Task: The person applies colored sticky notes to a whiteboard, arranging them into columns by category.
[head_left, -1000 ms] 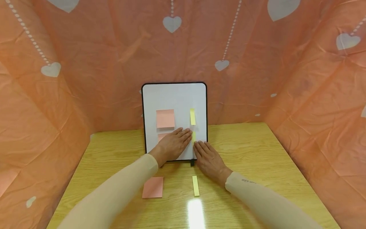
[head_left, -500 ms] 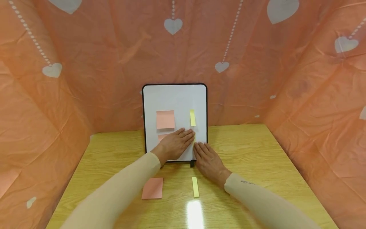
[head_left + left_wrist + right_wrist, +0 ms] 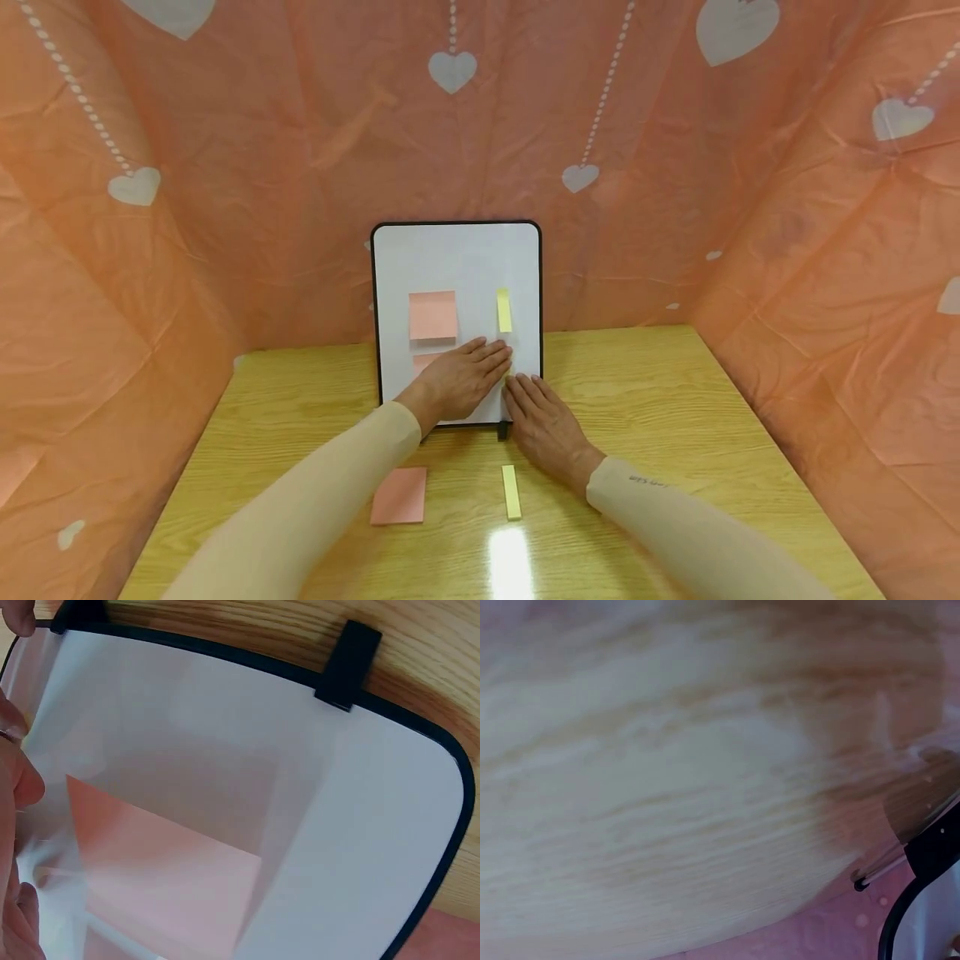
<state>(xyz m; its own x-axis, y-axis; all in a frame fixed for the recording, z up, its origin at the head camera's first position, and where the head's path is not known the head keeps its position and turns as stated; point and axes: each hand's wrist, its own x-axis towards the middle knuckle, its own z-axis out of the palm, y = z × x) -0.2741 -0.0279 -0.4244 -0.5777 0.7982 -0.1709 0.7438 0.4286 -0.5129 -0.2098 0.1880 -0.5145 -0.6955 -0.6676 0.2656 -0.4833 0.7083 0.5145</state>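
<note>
A small whiteboard [image 3: 465,258] with a black frame stands upright. My left hand [image 3: 457,383] lies across its lower half with straight fingers, fingertips over a lower yellow sticky note, which is almost wholly covered. Fingers straight, my right hand [image 3: 551,429] touches the board's lower right side just below those fingertips. Above the hands an upper yellow sticky note [image 3: 503,311] and a square pink sticky note [image 3: 432,316] are stuck on. A lower pink sticky note [image 3: 424,362] is partly hidden behind my left hand; in the left wrist view a pink note [image 3: 165,870] shows beside the fingers.
On the wooden table [image 3: 645,392] in front of the board lie a pink sticky note pad [image 3: 399,496] and a narrow yellow pad [image 3: 512,492]. Black feet [image 3: 349,664] support the board's lower edge. An orange cloth [image 3: 300,167] with white hearts surrounds the table.
My left fingertips have slid slightly right, over the lower yellow sticky note, a strip of which showed a second ago. My right hand stays nearly in place.
</note>
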